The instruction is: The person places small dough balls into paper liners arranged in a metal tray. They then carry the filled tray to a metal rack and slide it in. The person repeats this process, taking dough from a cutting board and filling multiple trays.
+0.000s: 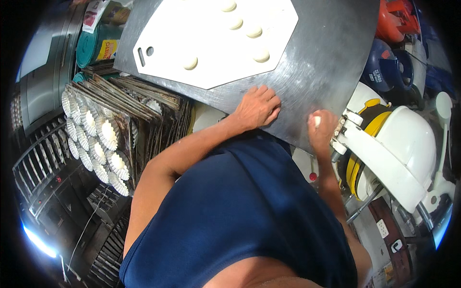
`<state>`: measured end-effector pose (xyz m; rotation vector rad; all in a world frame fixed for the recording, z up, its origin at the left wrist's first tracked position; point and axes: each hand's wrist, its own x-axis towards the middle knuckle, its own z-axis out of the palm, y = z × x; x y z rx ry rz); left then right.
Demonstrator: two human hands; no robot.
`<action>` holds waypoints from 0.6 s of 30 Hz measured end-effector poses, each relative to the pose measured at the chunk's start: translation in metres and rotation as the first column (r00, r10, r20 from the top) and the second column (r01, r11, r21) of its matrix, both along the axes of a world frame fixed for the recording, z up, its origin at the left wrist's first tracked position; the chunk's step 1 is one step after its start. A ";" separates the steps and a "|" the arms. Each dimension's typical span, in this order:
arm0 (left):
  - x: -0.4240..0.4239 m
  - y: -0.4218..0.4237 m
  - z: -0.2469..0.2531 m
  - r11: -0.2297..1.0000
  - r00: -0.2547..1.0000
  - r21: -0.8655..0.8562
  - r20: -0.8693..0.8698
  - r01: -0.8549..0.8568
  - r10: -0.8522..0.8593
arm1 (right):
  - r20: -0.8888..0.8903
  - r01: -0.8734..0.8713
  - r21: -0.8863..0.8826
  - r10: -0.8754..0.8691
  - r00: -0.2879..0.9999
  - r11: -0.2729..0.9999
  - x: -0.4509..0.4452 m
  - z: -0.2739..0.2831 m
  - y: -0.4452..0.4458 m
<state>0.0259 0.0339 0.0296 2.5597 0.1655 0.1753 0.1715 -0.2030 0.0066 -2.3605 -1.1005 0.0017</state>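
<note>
My left hand [260, 106] rests palm down on the stainless steel table [324, 72], just below the white board, its fingers curled under; whether anything is beneath them is hidden. Farther right, near the table's edge, my right hand [323, 127] is closed around a small pale dough piece [317, 121], which shows between thumb and fingers. That hand is slightly blurred. Several round, pale dough balls lie spaced out on the white board [162, 39], among them one at the lower left [190, 62] and one at the lower right [260, 54].
Left of the table, dark metal trays [115, 97] are stacked beside fluted metal tart tins [108, 133]. Behind them stands a green tub [87, 46]. A white machine with a yellow ring [407, 144] stands close to my right arm. Red [392, 25] and blue [378, 68] gas cylinders are beyond it.
</note>
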 end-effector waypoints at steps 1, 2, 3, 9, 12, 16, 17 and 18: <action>-0.003 0.002 -0.007 0.996 0.998 0.089 0.062 0.012 -0.018 | 0.080 0.032 -0.031 -0.030 0.996 0.999 0.012 -0.008 0.003; 0.006 0.005 -0.011 0.996 0.982 0.094 0.187 -0.007 -0.011 | 0.159 0.063 -0.055 -0.054 0.986 0.996 0.019 -0.016 0.012; 0.015 0.005 -0.013 0.996 0.974 0.084 0.219 0.036 -0.054 | 0.159 0.040 -0.033 -0.035 0.987 0.999 0.024 -0.013 0.034; -0.019 -0.032 -0.023 0.987 0.945 0.020 0.284 0.160 -0.159 | 0.126 0.128 -0.008 -0.126 0.984 0.992 -0.036 -0.005 0.062; -0.058 -0.032 -0.041 0.990 0.959 -0.023 0.254 0.136 -0.126 | 0.164 -0.030 -0.061 0.040 0.986 0.998 -0.104 -0.006 0.002; -0.060 -0.003 -0.025 0.994 0.962 0.028 0.252 0.103 -0.107 | 0.211 0.056 -0.095 -0.035 0.977 0.994 -0.066 -0.017 -0.023; -0.048 -0.001 -0.020 0.993 0.955 0.065 0.272 0.101 -0.115 | 0.228 0.070 -0.041 -0.059 0.972 0.997 -0.054 -0.020 -0.007; -0.030 -0.008 -0.022 0.993 0.951 0.093 0.295 0.067 -0.092 | 0.242 0.077 0.014 -0.078 0.967 0.997 -0.045 -0.018 0.016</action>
